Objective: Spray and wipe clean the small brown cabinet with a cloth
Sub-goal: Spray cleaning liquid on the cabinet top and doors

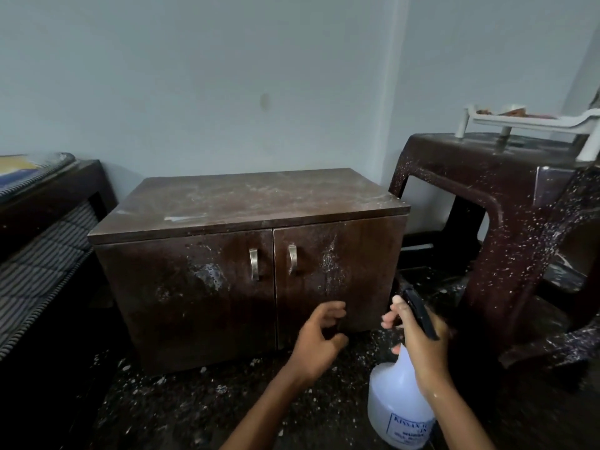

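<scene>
Bottle label blurred — right hand gripping.

dim, cool light | floor in deep shadow | wide-angle bending at edges | slightly soft focus

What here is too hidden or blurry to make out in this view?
Head view only:
- Spray bottle label: print too small and blurred to read.
- Cabinet interior: hidden by its shut doors.
- Cleaning cloth: nowhere in frame.
- Items on the white tray: cut off at the right edge.
</scene>
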Action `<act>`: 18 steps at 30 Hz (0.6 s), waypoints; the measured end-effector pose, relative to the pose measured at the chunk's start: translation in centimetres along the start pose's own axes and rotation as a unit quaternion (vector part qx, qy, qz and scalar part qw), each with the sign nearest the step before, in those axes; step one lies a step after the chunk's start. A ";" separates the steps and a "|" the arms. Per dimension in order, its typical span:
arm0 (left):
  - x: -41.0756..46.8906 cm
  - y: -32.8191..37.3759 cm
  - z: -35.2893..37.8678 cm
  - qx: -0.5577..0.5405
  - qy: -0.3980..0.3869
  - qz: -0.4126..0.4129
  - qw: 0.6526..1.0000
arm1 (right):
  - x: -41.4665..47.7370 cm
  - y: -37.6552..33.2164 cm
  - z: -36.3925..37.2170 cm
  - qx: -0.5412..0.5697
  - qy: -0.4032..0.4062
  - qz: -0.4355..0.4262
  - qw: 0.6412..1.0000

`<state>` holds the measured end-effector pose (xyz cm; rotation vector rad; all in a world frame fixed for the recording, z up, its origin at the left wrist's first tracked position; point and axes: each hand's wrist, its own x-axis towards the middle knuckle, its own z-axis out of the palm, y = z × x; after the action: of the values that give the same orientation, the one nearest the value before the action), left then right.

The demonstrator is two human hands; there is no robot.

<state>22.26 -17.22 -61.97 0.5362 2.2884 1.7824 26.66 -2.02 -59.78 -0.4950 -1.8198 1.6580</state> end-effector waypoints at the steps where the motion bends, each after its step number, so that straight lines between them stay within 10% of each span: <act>1: 0.1 1.1 0.1 0.002 -0.047 0.000 0.999 | 0.1 -0.6 0.1 0.006 -0.020 -0.002 1.000; 5: 1.5 6.1 0.2 0.022 -0.154 0.035 0.987 | 1.6 -3.3 0.3 0.036 -0.082 0.009 0.996; 18: 10.8 23.9 -2.0 0.014 -0.051 0.173 0.984 | 12.5 -19.7 -0.7 0.097 -0.231 0.046 0.967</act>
<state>15.55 -9.73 -37.70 1.0608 2.2599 1.8174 20.47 3.83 -38.03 -0.1092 -1.9431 2.1239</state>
